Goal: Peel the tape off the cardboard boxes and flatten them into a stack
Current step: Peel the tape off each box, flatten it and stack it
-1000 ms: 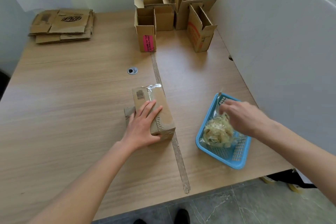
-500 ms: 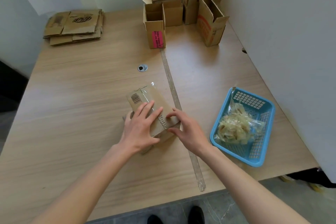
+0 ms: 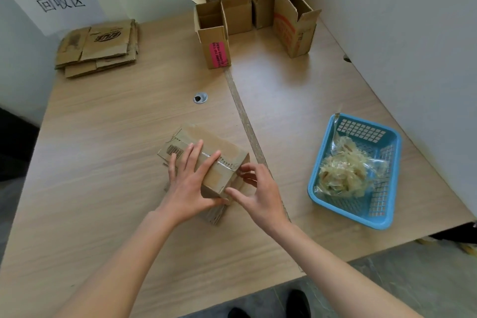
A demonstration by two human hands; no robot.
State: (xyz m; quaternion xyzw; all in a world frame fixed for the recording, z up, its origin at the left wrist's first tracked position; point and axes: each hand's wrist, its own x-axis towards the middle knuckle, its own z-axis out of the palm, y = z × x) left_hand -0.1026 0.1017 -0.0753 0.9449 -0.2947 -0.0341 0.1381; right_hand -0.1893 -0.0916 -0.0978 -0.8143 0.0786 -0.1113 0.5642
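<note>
A small taped cardboard box [image 3: 211, 147] with a barcode lies on the wooden table [image 3: 103, 162] in the middle. My left hand [image 3: 189, 183] rests flat on its top, fingers straight, thumb under the near corner. My right hand [image 3: 254, 192] sits at the box's right end, its fingertips touching the clear tape seam there and its thumb at the near corner. Flattened cardboard shows under the box's near edge.
A stack of flattened boxes [image 3: 98, 46] lies at the back left under a wall sign. Several open boxes [image 3: 247, 5] stand at the back centre. A blue basket [image 3: 387, 212] with peeled tape [image 3: 343, 175] sits at right, near the white wall.
My right hand left the blue basket and came across to the box's right end. The box has turned slightly under my left hand, which stayed on top.
</note>
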